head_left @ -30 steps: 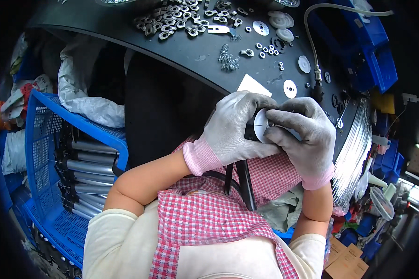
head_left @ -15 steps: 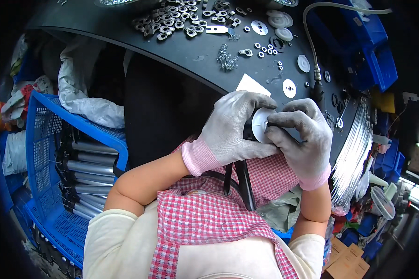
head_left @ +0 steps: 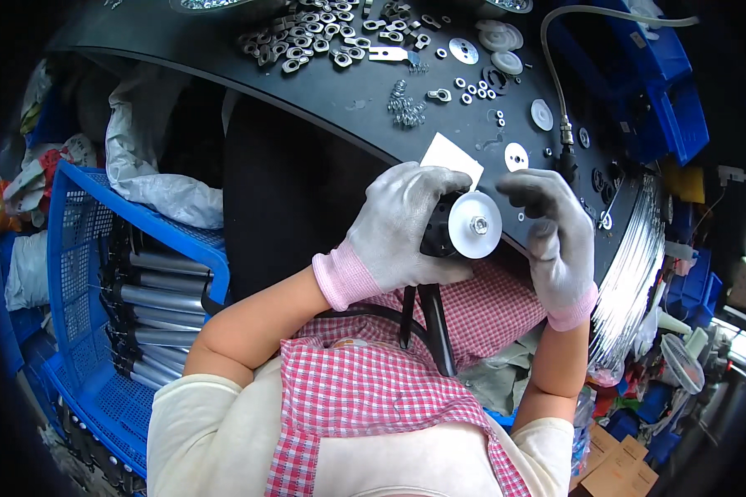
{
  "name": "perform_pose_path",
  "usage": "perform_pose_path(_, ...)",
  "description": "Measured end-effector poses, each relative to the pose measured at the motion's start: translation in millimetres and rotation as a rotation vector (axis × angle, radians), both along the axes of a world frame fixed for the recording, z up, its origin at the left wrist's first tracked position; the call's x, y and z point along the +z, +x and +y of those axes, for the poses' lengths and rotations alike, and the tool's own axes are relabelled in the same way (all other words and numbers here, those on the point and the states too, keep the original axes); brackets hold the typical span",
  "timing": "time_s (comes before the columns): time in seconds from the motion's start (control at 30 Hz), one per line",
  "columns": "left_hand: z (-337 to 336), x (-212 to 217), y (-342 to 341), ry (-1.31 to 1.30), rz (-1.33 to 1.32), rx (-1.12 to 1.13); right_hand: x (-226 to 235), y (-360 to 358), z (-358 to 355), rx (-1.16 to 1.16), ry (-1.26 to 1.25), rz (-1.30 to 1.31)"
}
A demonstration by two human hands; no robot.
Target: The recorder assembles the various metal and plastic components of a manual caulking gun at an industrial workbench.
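My gloved left hand (head_left: 396,228) is closed round a black round part (head_left: 435,235), thumb below and fingers above. On the face of that part sits a white disc (head_left: 464,240), turned toward my right side, with a small metal nut-like piece (head_left: 479,224) at its centre. My gloved right hand (head_left: 558,236) hovers just right of the disc without touching it. Its fingers are bent but apart, and nothing shows between them. Behind the left fingertips lies a white card (head_left: 452,157) at the table edge.
Across the dark table (head_left: 323,103) lie small metal lever pieces (head_left: 340,58), springs (head_left: 404,106), rings and white discs (head_left: 516,156). An air hose (head_left: 547,50) hangs at the right, near blue bins (head_left: 675,108) and thin metal rods (head_left: 626,282). Left stands a blue crate (head_left: 75,240) of metal tubes (head_left: 162,296).
My right hand has let go of the disc's centre and moved off to the right. The disc now faces more to the camera, showing the metal piece.
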State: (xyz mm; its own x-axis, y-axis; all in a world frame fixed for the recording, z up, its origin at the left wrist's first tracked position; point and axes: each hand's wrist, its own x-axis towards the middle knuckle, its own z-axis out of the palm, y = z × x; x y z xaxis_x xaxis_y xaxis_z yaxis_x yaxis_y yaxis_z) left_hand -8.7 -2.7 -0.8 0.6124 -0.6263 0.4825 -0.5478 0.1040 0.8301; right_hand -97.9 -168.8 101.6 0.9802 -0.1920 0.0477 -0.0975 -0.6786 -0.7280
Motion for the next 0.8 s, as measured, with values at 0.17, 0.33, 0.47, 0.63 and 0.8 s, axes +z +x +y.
perform_pose_path(0.17,2.5,-1.3,-0.3,0.018,0.012,0.009,3.6,-5.3,-5.1,0.065,-0.306,-0.035)
perform_pose_path(0.33,-0.3,-2.2,-0.4,-0.004,0.014,0.019,-0.1,4.4,-2.2,0.198,-0.237,-0.227)
perform_pose_path(0.47,0.7,-3.5,-0.3,0.075,-0.002,-0.032,-2.3,5.9,8.7,0.090,-0.353,-0.304)
perform_pose_path(0.63,2.5,-3.6,-2.2,0.081,0.012,-0.006,10.2,5.2,-0.9,0.270,-0.627,-0.214)
perform_pose_path(0.8,1.5,-4.9,-1.4,0.043,0.009,-0.001,15.4,6.9,-8.8,0.280,-0.838,-0.206)
